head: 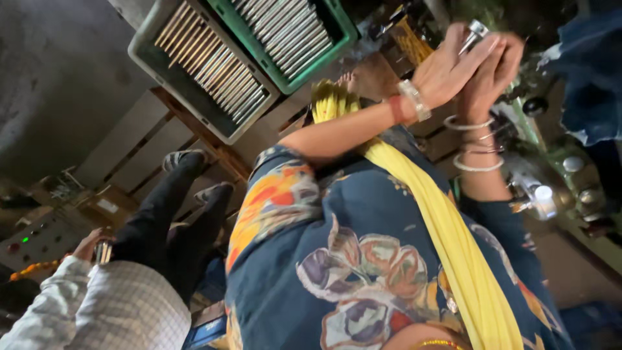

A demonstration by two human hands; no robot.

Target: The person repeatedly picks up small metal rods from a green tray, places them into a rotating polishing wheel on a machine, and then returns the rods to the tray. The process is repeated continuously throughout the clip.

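Both hands meet at upper right. Left hand (447, 68) and right hand (489, 74) press together, fingers (502, 55) clamped on a small shiny metal part (476, 29), held above the machine (551, 175). Two crates (201, 68) of metal rods sit at far left, full; progress unclear. A co-worker's hand (87, 245) is at near left.

Light: dim overall, brightest on the raised arms.
Shadow: upper left corner dark.
Sharpness: soft motion blur, tilted view.

Shiny metal part (477, 30) and bangles (477, 166), matt plastic crates (148, 40) of polished metal rods (217, 70), soft printed cloth tunic (363, 259)
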